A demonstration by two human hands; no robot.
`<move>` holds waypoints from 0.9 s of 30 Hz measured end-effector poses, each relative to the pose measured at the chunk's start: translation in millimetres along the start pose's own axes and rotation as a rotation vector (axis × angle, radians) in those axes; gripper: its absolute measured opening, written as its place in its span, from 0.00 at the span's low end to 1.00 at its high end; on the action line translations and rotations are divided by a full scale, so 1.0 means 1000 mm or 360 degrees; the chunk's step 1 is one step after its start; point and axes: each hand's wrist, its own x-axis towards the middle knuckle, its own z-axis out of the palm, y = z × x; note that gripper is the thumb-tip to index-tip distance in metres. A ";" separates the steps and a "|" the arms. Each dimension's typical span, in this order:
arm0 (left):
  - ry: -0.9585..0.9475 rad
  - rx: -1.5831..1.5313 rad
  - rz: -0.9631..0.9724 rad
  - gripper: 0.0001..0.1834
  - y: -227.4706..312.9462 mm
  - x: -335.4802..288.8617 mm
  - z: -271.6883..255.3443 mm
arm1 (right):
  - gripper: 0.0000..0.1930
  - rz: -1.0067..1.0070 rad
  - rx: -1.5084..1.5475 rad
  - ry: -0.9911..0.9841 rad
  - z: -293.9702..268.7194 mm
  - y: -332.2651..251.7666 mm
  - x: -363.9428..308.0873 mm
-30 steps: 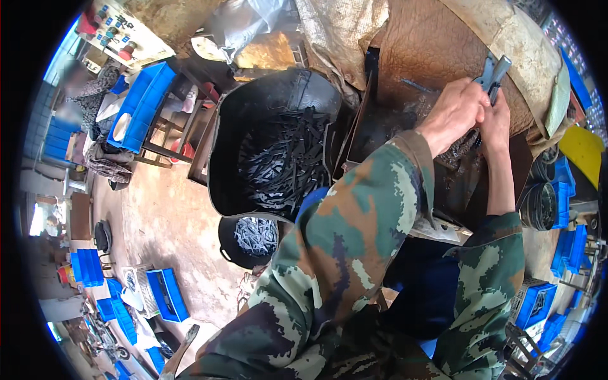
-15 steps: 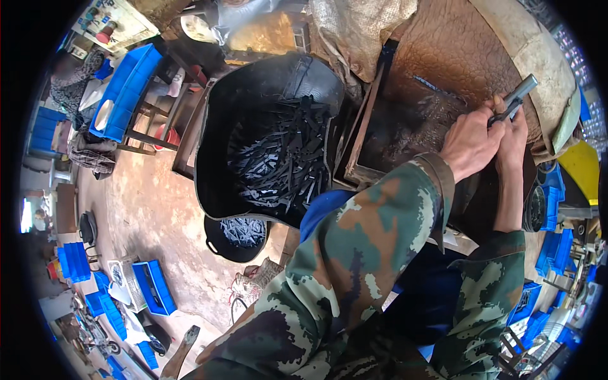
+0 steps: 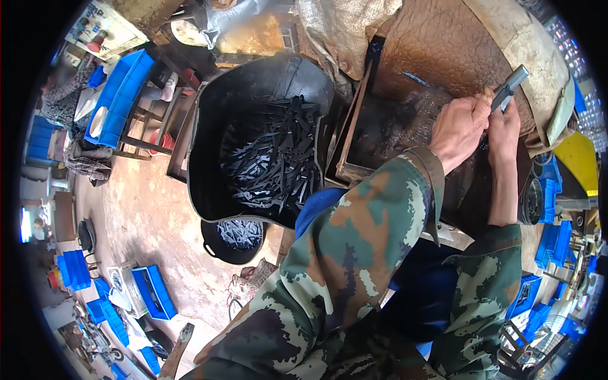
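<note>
At the upper right, my two hands meet over a wooden-sided box (image 3: 347,152). My left hand (image 3: 457,132) is closed, its fingertips pinched at the near end of a dark flat metal piece (image 3: 501,97). A grey metal bar (image 3: 518,76) sticks up and to the right against that piece. My right hand (image 3: 505,130) is closed around the bar's lower part, its palm side hidden. How bar and dark piece join cannot be made out. A thin metal strip (image 3: 417,79) lies on the brown wrinkled sheet (image 3: 449,41) beyond my hands.
Left of the box stands a large black tub (image 3: 199,139) of dark metal strips (image 3: 278,152). Below it sits a smaller black tub (image 3: 212,244) holding pale strips. Blue bins (image 3: 123,95) rest on a stand at the left, and others (image 3: 551,244) at the right.
The view has shifted slightly. My hands stay together, while the grey bar and dark piece have turned a little, the dark piece now lying more along the bar.
</note>
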 end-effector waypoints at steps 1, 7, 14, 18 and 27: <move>-0.0013 -0.0013 0.0021 0.28 -0.002 0.001 0.000 | 0.11 0.0002 0.0057 0.0026 0.001 0.001 0.001; -0.0014 -0.0086 0.0054 0.20 0.013 -0.004 -0.003 | 0.11 0.0129 -0.0081 -0.0041 0.000 -0.012 -0.003; 0.0028 0.0263 0.0125 0.13 0.057 -0.017 -0.010 | 0.08 0.0075 0.0131 0.0067 0.004 -0.017 -0.019; -0.0017 0.0361 0.0103 0.12 0.062 -0.020 -0.023 | 0.10 0.0284 0.0305 -0.0222 -0.017 -0.038 -0.060; -0.0270 0.0615 -0.0051 0.12 0.055 -0.018 -0.054 | 0.17 -0.0787 -0.0369 -0.1161 -0.048 -0.023 -0.150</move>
